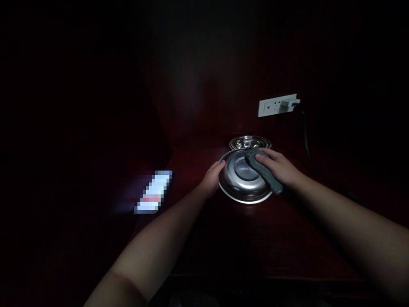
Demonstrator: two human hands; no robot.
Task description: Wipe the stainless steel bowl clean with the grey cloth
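A shiny steel plate (238, 181) is tilted up from the dark wooden table, its bottom facing me. My left hand (212, 178) grips its left rim. My right hand (280, 167) presses a folded grey cloth (263, 172) against the plate's upper right side, fingers closed over the cloth. Just behind the plate rests a second steel bowl (250, 141).
A white wall socket (276, 105) with a plug and a dark cable (306, 136) sits on the back panel at the right. A lit phone screen (154, 192) lies at the left. The dark red table (255, 238) stretches toward me; the surroundings are very dim.
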